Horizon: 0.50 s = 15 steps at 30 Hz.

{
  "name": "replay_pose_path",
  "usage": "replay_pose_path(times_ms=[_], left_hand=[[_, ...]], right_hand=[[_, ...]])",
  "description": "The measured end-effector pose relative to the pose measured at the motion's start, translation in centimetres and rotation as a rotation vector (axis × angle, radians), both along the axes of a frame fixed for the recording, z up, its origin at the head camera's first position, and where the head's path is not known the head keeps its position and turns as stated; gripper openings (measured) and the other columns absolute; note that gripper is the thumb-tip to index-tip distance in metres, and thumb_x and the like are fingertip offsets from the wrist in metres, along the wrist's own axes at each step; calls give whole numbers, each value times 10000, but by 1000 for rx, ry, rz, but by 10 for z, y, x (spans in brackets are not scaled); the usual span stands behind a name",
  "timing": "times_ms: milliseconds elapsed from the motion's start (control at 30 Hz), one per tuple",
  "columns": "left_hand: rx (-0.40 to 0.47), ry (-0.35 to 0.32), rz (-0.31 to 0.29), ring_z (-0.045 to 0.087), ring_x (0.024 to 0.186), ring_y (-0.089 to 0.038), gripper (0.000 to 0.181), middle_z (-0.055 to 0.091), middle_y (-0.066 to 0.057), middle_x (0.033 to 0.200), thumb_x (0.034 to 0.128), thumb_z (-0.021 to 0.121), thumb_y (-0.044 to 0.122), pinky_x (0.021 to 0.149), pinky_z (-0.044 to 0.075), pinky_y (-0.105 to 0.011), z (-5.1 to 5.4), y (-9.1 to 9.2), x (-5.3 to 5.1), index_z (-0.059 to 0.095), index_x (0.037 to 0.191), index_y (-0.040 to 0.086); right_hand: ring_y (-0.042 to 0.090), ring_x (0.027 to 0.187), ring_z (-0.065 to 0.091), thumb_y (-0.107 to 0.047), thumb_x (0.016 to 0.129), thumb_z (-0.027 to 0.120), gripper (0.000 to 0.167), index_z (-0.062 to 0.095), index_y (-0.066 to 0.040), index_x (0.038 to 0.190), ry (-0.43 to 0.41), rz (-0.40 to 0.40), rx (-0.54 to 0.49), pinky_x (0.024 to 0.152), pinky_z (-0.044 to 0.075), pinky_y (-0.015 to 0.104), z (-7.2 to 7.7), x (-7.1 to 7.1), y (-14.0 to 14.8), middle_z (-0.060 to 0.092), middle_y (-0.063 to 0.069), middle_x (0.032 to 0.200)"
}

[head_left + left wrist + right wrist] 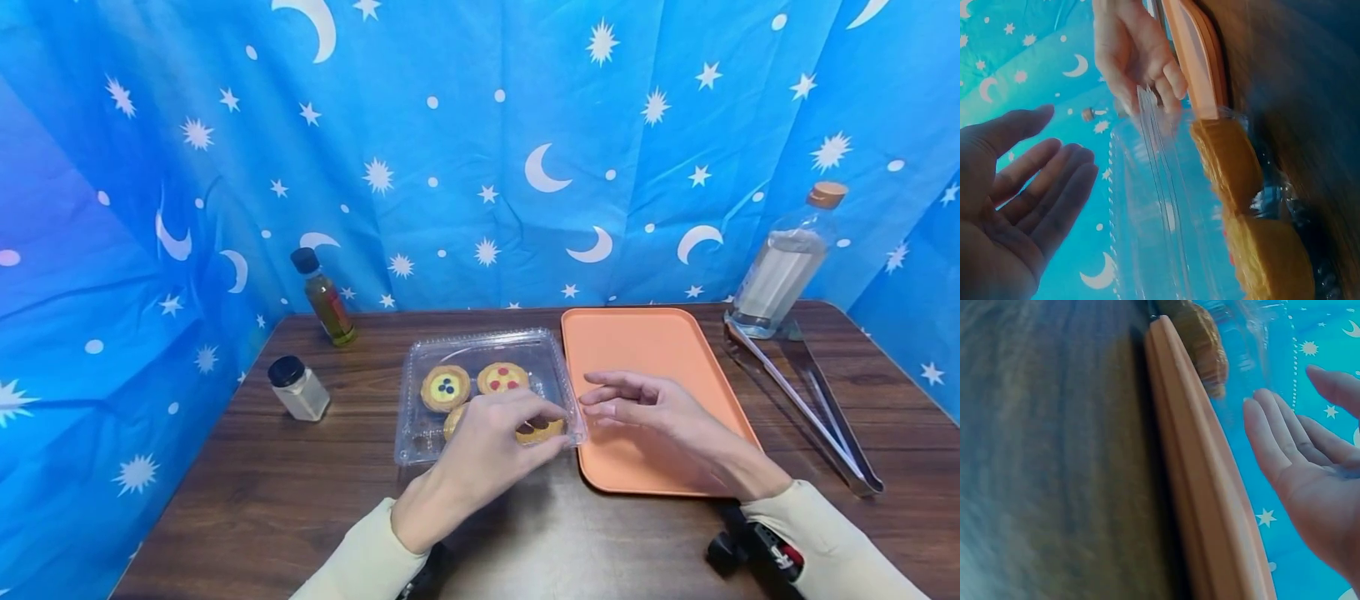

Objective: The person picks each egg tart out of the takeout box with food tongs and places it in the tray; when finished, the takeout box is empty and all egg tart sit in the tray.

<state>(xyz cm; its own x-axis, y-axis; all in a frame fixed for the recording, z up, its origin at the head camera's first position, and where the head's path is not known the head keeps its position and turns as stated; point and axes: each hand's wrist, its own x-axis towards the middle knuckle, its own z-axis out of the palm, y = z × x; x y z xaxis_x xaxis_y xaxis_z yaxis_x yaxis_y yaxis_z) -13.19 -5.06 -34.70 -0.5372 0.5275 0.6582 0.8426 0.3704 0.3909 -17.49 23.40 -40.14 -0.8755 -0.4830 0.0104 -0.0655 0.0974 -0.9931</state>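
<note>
A clear plastic box point(487, 340) holds several small tarts. One tart point(446, 388) carries blue berries, another point(503, 378) red ones; a dark-topped tart point(542, 431) sits near the front right corner, partly behind my left hand point(487, 442). That hand hovers over the front of the box, its fingers loosely bent with nothing between them. In the left wrist view the same hand point(1029, 194) stays apart from the clear plastic wall. My right hand point(660, 417) hangs above the tray's left side, just right of the box, fingers extended and holding nothing.
An orange tray point(630, 342) lies right of the box. Metal tongs point(810, 408) rest beside it, near a clear bottle point(783, 271) with an orange cap. At the left stand an oil bottle point(328, 307) and a black-capped shaker point(302, 393). A starry blue cloth point(465, 125) hangs behind.
</note>
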Motion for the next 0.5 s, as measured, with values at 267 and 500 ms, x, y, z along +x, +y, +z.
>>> replay_pose_path(times_ms=[267,500], left_hand=[[-29,-44,46,710,753,-91,141,787,-17,892,824,914,22,720,550,-88,-6,6,5,807,911,54],[-73,-52,114,669,691,-60,115,785,-1,838,821,902,10,631,530,-112,-12,5,6,828,888,67]], right_hand=[[278,1168,700,-87,1069,636,413,573,99,1432,-149,101,-52,1008,592,392,-7,3,-6,687,217,1330],[267,1068,707,-112,1050,682,315,669,68,1309,-209,118,-31,950,619,415,-8,5,-9,722,219,1211]])
